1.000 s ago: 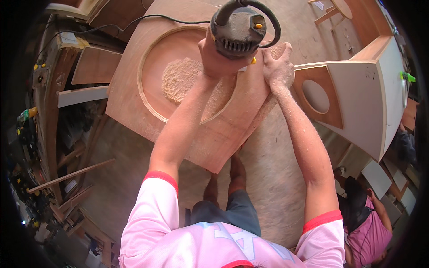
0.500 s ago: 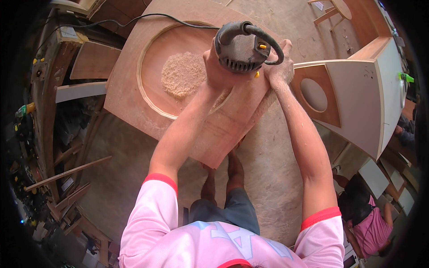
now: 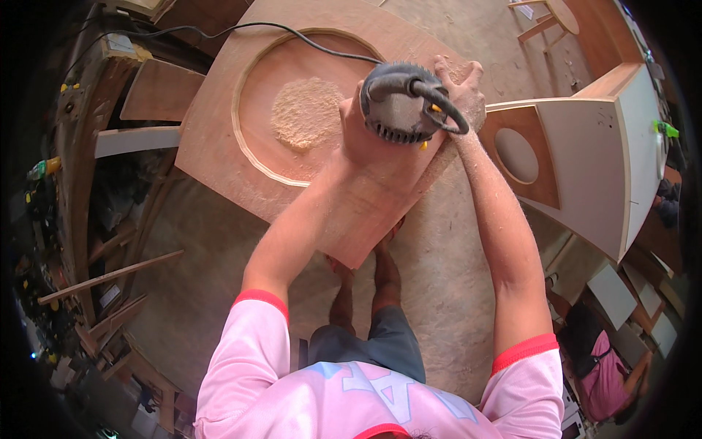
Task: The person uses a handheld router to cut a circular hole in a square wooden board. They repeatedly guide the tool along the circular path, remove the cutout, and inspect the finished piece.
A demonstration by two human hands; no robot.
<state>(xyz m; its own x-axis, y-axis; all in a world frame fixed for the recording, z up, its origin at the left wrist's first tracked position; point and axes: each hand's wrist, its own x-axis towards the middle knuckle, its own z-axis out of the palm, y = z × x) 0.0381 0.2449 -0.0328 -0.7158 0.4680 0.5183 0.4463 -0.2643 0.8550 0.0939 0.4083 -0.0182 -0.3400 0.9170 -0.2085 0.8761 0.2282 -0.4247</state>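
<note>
My left hand (image 3: 355, 135) grips a dusty dark corded power tool (image 3: 398, 110) with yellow switches, over the right part of a large plywood panel (image 3: 208, 146); the tool's body hides some of those fingers. Just beyond it, my dust-coated right hand (image 3: 462, 95) holds the panel's right edge, its fingers bent over it. A round groove with a pale rim circles a patch of wood shavings (image 3: 306, 113) on the panel. The black cord (image 3: 292, 33) crosses the panel toward the upper left. Whatever lies directly under the tool is hidden.
A white cabinet (image 3: 585, 161) with a holed wooden board (image 3: 541, 190) stands at right, near a wooden stool (image 3: 541, 25). At left are a workbench frame (image 3: 99, 175) and offcuts (image 3: 110, 278). A co-worker in pink (image 3: 607, 373) is at lower right, near loose boards (image 3: 610, 293).
The tool and my left hand have moved down and to the right along the panel, trailing the cord. The panel has shifted slightly upward in view. My right hand stays on the edge.
</note>
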